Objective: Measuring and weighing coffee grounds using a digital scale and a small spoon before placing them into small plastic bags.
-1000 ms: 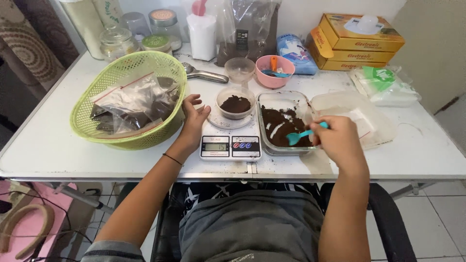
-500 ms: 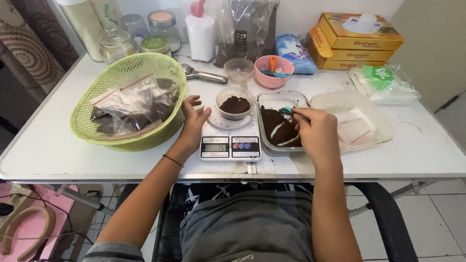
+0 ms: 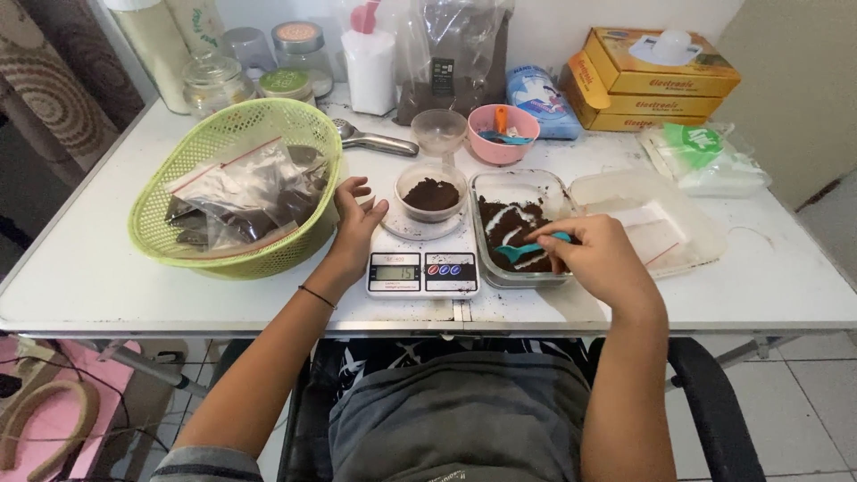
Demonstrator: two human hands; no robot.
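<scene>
The right hand [image 3: 600,259] grips a teal spoon [image 3: 528,248], whose bowl rests in the dark brown powder inside the clear rectangular container [image 3: 518,230]. The spoon's long axis runs roughly left to right, bowl end pointing toward the digital scale [image 3: 423,268]. The small cup [image 3: 431,192] of powder sits on the scale platform, up and to the left of the spoon bowl, just beside the container. The left hand [image 3: 357,219] lies unclenched, grasping nothing, between the scale and the green basket [image 3: 234,192], nearer the cup than the right hand.
</scene>
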